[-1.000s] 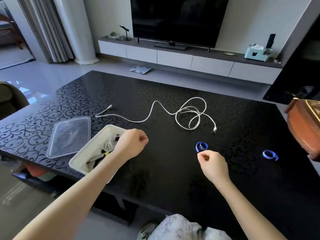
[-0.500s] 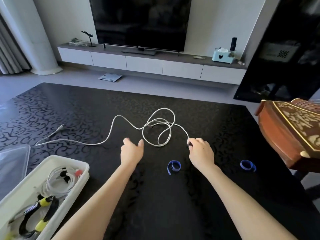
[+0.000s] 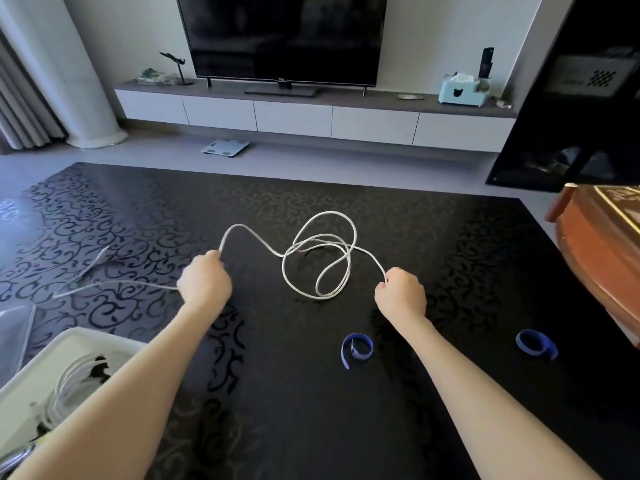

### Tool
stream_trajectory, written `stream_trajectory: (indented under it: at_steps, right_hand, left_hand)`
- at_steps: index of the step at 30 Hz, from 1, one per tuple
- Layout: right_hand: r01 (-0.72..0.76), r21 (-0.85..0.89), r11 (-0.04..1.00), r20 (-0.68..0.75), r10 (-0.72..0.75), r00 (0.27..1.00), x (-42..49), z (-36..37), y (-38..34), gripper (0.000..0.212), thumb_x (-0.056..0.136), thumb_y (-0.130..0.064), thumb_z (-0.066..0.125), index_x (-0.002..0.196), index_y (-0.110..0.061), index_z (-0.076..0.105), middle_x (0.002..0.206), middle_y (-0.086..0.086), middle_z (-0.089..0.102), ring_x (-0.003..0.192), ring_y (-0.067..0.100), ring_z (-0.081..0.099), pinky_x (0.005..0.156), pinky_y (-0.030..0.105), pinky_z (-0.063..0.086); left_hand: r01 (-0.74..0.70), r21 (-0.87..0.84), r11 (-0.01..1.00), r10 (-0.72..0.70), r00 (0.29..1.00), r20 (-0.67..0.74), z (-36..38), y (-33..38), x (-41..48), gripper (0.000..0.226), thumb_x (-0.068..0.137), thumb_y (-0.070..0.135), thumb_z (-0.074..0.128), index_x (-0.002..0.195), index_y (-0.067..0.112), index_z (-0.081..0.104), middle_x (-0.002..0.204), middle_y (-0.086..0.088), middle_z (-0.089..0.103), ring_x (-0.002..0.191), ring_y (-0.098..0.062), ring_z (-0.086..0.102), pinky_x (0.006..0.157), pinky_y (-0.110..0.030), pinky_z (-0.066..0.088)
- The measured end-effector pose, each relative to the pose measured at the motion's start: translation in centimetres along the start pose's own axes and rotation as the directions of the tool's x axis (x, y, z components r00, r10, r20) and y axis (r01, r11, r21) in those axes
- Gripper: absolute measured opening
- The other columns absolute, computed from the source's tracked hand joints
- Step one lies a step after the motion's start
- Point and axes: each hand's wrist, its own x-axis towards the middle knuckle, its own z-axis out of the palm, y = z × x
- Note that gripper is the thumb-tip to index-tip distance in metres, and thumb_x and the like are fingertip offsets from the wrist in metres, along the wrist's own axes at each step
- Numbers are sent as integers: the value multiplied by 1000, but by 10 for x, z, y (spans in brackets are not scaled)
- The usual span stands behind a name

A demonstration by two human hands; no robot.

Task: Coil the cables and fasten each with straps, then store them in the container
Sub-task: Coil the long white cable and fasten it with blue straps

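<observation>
A long white cable point(image 3: 322, 258) lies in loose loops on the black patterned table point(image 3: 450, 254). My left hand point(image 3: 205, 284) grips the cable partway along its left stretch; the free end trails off to the left. My right hand point(image 3: 401, 294) pinches the cable's right end. Two blue straps lie near the front: one point(image 3: 356, 349) just below my right hand, the other point(image 3: 535, 344) further right. The white container point(image 3: 52, 355) sits at the lower left with a coiled cable inside.
A clear lid point(image 3: 15, 327) lies at the left edge beside the container. A brown wooden instrument point(image 3: 602, 251) juts over the table's right side. Beyond the table are a TV unit and a floor scale.
My left hand has closed round the cable's left stretch and lifted it. My right hand has curled on the right end. The view has moved closer to the table.
</observation>
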Motion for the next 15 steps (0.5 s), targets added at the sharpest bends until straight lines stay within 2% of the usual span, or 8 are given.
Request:
stream_trajectory:
  at_steps: [3, 5, 7, 10, 12, 15]
  right_hand:
    - [40, 214, 976, -60, -28, 998, -13, -17, 4, 25, 90, -12, 51, 113, -14, 60, 89, 4, 65, 80, 20, 60, 60, 26, 39]
    - [110, 274, 955, -113, -82, 990, -24, -36, 10, 17, 89, -12, 53, 100, -15, 66, 75, -3, 60, 71, 13, 56, 53, 17, 34]
    - [169, 319, 932, -149, -127, 981, -36, -59, 17, 14, 89, -14, 55, 82, -15, 67, 68, -8, 59, 69, 12, 57, 53, 11, 33]
    - [184, 534, 825, -114, -145, 983, -54, -95, 27, 18, 87, -19, 60, 71, -13, 66, 57, -6, 59, 54, 7, 54, 53, 16, 41]
    - [143, 673, 725, -46, -152, 987, -67, -125, 30, 19, 88, -24, 62, 75, -11, 67, 56, 0, 59, 50, 9, 54, 56, 27, 49]
    - [137, 757, 638, -9, -200, 980, -83, -164, 34, 16, 89, -25, 63, 83, -11, 68, 60, 5, 61, 54, 14, 57, 64, 30, 53]
  left_hand:
    - [-173, -142, 975, 171, 985, -21, 5, 26, -11, 14, 94, 8, 45, 88, 4, 57, 94, -20, 60, 84, -37, 56, 66, -36, 39]
    - [-240, -189, 952, 246, 969, 6, 8, 49, -17, 16, 94, 9, 46, 89, 2, 60, 94, -18, 57, 86, -37, 56, 68, -34, 36]
    - [-297, -252, 921, 320, 946, 55, 9, 73, -22, 19, 94, 10, 48, 98, 1, 64, 100, -18, 57, 93, -36, 56, 75, -34, 39]
    - [-386, -373, 843, 456, 882, 117, 10, 110, -32, 26, 94, 9, 50, 116, 7, 65, 115, -17, 60, 106, -33, 56, 91, -33, 40]
    - [-408, -436, 802, 502, 856, 122, 5, 131, -43, 31, 95, 10, 51, 124, 11, 61, 120, -16, 59, 112, -30, 55, 94, -29, 37]
    - [-423, -472, 773, 538, 832, 135, -2, 154, -60, 39, 95, 15, 52, 135, 15, 51, 129, -14, 55, 121, -28, 50, 99, -28, 34]
